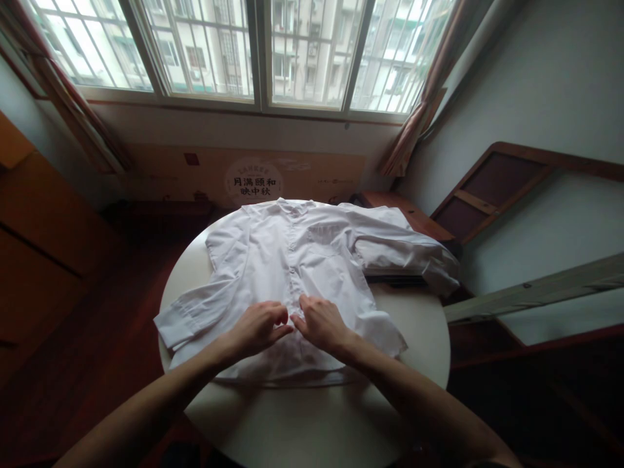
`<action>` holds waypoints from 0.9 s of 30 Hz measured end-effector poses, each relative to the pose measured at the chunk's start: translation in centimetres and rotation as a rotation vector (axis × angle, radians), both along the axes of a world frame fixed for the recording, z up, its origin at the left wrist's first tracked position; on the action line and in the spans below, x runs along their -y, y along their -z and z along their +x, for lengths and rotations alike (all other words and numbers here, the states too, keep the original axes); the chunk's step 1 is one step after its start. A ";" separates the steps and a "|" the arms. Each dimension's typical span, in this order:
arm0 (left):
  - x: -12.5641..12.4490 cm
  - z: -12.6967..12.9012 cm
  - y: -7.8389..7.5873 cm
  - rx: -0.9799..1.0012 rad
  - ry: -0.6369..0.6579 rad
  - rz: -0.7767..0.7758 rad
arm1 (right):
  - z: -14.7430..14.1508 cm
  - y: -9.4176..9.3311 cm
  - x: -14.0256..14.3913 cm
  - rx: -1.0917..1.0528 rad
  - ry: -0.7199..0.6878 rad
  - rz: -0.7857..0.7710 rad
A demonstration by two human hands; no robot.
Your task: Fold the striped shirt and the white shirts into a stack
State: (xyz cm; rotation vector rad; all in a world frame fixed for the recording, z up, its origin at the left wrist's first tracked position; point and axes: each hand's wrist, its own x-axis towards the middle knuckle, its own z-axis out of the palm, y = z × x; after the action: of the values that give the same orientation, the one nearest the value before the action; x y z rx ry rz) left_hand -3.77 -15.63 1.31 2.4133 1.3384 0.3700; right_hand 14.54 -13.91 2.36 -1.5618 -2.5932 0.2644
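A white long-sleeved button-up shirt (263,253) lies front side up, its collar at the far edge of the round table. My left hand (266,324) is at the lower part of the button placket, fingers curled and thumb close to them on the cloth. Facing it from the other side of the placket, my right hand (322,323) has its fingers bent and its thumb against the fabric. Both hands appear to pinch the shirt there; the fingertips are partly hidden. One sleeve folds down at the left, and the other stretches out to the right.
Beneath the right sleeve is a stack of folded white cloth (385,260) on something dark. The shirt rests on a round white table (312,422). Beyond stand a printed board (312,172) and a barred window. A wooden frame (487,175) is at the right.
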 end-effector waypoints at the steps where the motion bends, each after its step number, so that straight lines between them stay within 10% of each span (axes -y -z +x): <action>1: -0.5 0.3 0.4 -0.004 -0.024 -0.009 | -0.7 0.4 -0.3 0.037 0.012 -0.008; 11: -2.3 2.0 1.6 -0.046 -0.144 -0.072 | -0.4 1.8 -1.5 0.041 0.037 -0.017; 27: -3.0 3.2 1.8 -0.084 -0.198 -0.126 | 1.0 3.7 -2.4 -0.741 0.314 -0.192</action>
State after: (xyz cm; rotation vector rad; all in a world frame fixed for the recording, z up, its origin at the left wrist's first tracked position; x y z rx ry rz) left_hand -0.58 -12.61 -0.46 2.2229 1.5931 0.2292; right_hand 15.58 -11.54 -1.32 -1.5081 -1.7763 0.8832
